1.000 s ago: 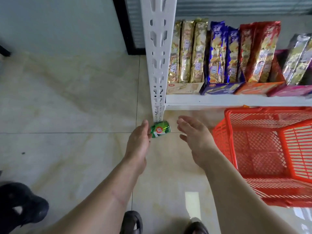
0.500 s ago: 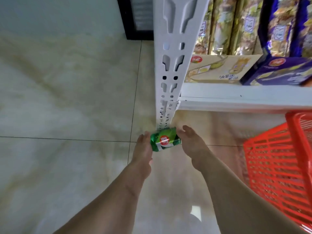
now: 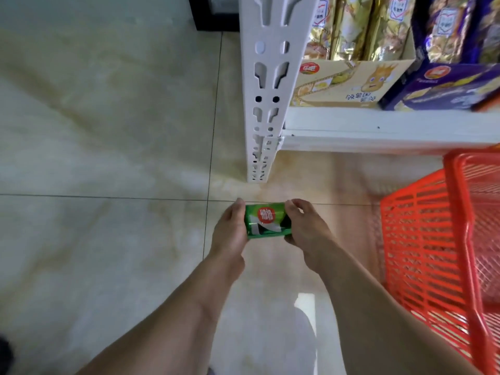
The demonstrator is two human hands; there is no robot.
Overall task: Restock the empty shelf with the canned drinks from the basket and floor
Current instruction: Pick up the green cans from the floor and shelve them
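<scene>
Hands hold one green can [image 3: 266, 221] sideways above the floor [image 3: 108, 158]: left hand [image 3: 230, 231] and right hand [image 3: 305, 234] each grip an end. Its red round label has white writing, too blurry to read. An orange basket [image 3: 433, 253] sits just beside.

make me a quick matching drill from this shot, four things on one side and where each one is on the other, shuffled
Things:
1. green can
2. red basket
3. gold snack packs
4. white shelf post

Places:
A. on the shelf, in a yellow box
B. between both hands
C. floor, right of the arms
D. standing on the floor, at the shelf's left end

Pairs: 1-B, 2-C, 3-A, 4-D
</scene>
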